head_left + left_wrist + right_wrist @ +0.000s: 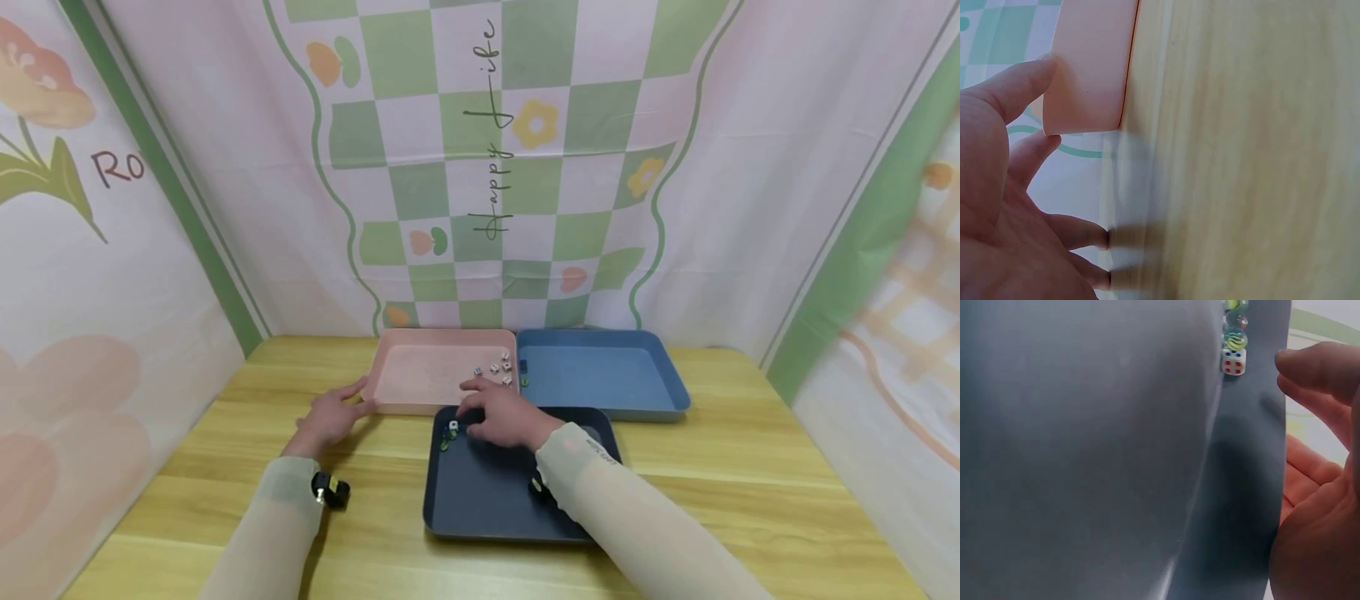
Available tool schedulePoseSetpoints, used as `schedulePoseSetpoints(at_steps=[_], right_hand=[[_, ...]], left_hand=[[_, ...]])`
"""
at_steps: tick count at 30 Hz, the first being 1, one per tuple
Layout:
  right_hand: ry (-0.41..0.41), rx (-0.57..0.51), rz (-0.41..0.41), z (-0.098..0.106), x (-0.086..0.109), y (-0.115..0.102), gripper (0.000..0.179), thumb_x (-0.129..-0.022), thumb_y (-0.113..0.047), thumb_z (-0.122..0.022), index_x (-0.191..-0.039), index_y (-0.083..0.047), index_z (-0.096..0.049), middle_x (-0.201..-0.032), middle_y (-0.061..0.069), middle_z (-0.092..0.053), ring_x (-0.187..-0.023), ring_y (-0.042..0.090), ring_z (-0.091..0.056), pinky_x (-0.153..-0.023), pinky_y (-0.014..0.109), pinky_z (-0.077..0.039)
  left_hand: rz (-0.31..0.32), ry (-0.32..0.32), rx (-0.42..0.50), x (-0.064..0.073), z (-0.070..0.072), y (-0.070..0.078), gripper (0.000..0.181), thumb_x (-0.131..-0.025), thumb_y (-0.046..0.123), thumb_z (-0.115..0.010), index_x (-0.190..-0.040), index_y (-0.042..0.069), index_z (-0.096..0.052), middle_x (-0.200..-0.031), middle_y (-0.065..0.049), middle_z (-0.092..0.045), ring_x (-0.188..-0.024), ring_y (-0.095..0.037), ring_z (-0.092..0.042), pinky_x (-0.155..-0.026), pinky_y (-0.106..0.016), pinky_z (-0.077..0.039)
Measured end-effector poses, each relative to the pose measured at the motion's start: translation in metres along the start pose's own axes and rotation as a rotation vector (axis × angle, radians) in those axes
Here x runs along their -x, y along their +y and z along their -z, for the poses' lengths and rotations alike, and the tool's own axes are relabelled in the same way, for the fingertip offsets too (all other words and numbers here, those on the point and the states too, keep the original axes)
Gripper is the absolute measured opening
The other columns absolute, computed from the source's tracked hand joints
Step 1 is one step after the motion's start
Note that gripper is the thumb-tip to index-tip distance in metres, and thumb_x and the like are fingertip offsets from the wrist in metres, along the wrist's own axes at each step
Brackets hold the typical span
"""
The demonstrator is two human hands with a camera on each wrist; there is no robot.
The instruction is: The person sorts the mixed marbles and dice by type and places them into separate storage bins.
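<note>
My left hand (330, 421) is at the near left corner of the pink tray (420, 379); in the left wrist view its thumb and index finger touch the tray, the other fingers spread. The right hand (506, 417) hovers at the far edge of the dark tray (487, 496), fingers bent loosely, with nothing visible between them. Near that tray's far left corner lie a white die (1234, 362) with coloured pips and several glass marbles (1235, 339). Several white dice (494, 368) sit in the right part of the pink tray, beyond the right fingertips.
A blue tray (600, 375) adjoins the pink one on the right, holding a dark blue piece (523, 366) and a green marble (524, 381) by its left wall. The wooden table (360, 533) meets a patterned curtain (465, 292) behind the trays.
</note>
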State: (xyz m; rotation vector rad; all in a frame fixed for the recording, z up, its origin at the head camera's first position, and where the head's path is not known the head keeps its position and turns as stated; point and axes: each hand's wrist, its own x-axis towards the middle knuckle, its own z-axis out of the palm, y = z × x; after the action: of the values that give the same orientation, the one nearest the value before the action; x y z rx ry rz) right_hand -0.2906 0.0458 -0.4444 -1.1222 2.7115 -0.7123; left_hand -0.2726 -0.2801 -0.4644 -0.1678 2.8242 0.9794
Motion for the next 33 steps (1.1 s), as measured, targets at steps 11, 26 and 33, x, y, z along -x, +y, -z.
schedulePoseSetpoints(at_steps=[11, 26, 33], right_hand=[[-0.067, 0.041, -0.015, -0.0067, -0.0013, 0.0015, 0.032, -0.092, -0.021, -0.071, -0.124, -0.018, -0.071, -0.155, 0.01, -0.038, -0.137, 0.028, -0.041, -0.106, 0.046, -0.041], [-0.095, 0.178, -0.002, -0.0097, -0.0026, 0.0002, 0.03, -0.094, -0.022, -0.069, -0.123, -0.019, -0.071, -0.155, 0.009, -0.039, -0.143, 0.026, -0.031, -0.111, 0.046, -0.034], [-0.063, 0.161, -0.015, -0.0105, -0.0019, 0.002, 0.027, -0.092, -0.02, -0.071, -0.119, -0.02, -0.071, -0.156, 0.008, -0.038, -0.143, 0.026, -0.032, -0.11, 0.046, -0.036]], left_hand=[[0.002, -0.003, 0.027, 0.0, 0.0004, -0.0014, 0.071, -0.095, 0.063, -0.053, -0.155, 0.031, -0.036, -0.157, -0.022, -0.028, -0.14, -0.061, 0.001, -0.093, -0.084, 0.01], [0.001, -0.001, 0.023, 0.001, 0.0014, -0.0003, 0.07, -0.095, 0.063, -0.052, -0.155, 0.031, -0.035, -0.158, -0.022, -0.027, -0.139, -0.061, 0.003, -0.093, -0.084, 0.01], [0.005, -0.006, 0.025, 0.0002, 0.0007, 0.0001, 0.071, -0.095, 0.063, -0.053, -0.155, 0.031, -0.035, -0.158, -0.022, -0.027, -0.14, -0.06, 0.001, -0.093, -0.084, 0.01]])
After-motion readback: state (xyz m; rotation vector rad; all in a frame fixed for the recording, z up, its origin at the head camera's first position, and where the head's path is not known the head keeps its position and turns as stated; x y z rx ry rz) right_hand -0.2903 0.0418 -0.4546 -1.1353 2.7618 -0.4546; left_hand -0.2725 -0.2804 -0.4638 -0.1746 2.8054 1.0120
